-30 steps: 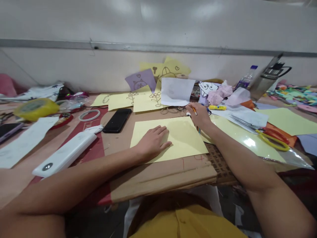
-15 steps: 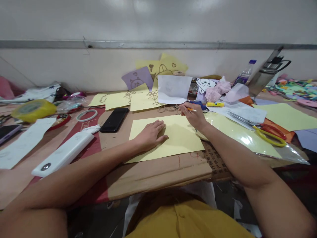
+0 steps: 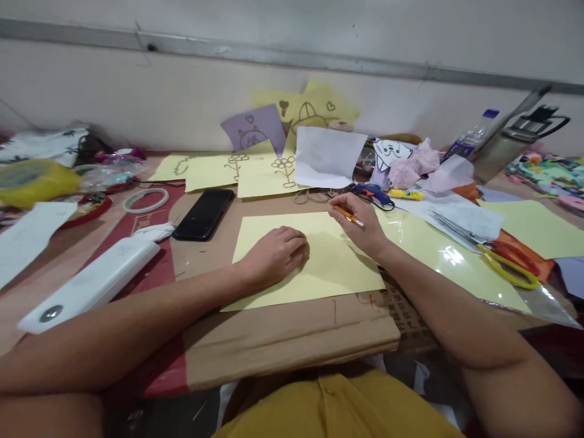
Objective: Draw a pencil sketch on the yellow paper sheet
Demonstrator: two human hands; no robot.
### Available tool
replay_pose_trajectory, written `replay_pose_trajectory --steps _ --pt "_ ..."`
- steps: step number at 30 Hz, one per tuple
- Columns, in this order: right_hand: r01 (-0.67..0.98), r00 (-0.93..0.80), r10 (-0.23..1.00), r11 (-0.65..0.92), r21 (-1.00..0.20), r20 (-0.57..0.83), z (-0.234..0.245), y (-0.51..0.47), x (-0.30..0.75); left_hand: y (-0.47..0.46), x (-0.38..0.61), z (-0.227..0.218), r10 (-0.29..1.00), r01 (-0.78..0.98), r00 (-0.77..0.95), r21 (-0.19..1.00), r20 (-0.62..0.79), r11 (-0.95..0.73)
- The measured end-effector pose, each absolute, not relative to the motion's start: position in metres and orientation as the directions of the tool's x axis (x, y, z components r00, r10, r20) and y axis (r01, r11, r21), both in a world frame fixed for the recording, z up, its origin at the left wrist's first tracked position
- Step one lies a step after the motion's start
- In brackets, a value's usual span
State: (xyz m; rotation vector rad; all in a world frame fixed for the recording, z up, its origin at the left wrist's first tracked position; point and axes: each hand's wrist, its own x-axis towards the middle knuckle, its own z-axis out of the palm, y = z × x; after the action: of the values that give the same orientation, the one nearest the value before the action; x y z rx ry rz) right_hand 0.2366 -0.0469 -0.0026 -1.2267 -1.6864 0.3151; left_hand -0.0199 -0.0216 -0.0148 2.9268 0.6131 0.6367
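Note:
A yellow sheet of paper [image 3: 337,261] lies on the cardboard-covered table in front of me; no drawing shows on its visible part. Resting on its left half is my left hand [image 3: 276,254], palm down, its fingers loosely bent and holding nothing. My right hand [image 3: 362,226] grips an orange pencil [image 3: 350,217] near the sheet's upper right edge. The pencil slants across the fingers, and its tip is hidden by them. Beyond the sheet stand yellow papers with flower drawings [image 3: 264,176] and a blank white sheet [image 3: 329,157].
Left are a black phone [image 3: 204,214], a tape roll [image 3: 146,199] and a long white device [image 3: 91,277]. To the right lie scissors [image 3: 506,264], a yellow glue stick [image 3: 406,194], a blue tool [image 3: 375,194] and a plastic-covered yellow sheet [image 3: 433,255]. A metal flask [image 3: 515,146] stands behind.
My left hand's fingers have drawn in from lying flat, with the thumb closer. The pencil in my right hand has turned and shows more plainly. The camera view has shifted and tilted slightly.

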Motion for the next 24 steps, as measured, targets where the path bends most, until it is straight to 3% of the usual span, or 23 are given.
replay_pose_trajectory --steps 9,19,24 --pt "0.626 -0.043 0.796 0.493 -0.604 0.604 0.008 -0.052 0.233 -0.026 -0.022 -0.015 0.381 0.368 0.836 0.112 0.395 -0.923" --pt "0.551 -0.009 0.867 0.420 -0.721 0.498 0.002 -0.050 0.236 -0.040 -0.022 -0.008 0.441 0.411 0.837 0.160 0.324 -0.897" --pt "0.415 0.041 0.914 0.353 -0.839 0.405 -0.002 -0.052 0.229 -0.047 -0.024 -0.010 0.473 0.442 0.821 0.169 0.319 -0.881"
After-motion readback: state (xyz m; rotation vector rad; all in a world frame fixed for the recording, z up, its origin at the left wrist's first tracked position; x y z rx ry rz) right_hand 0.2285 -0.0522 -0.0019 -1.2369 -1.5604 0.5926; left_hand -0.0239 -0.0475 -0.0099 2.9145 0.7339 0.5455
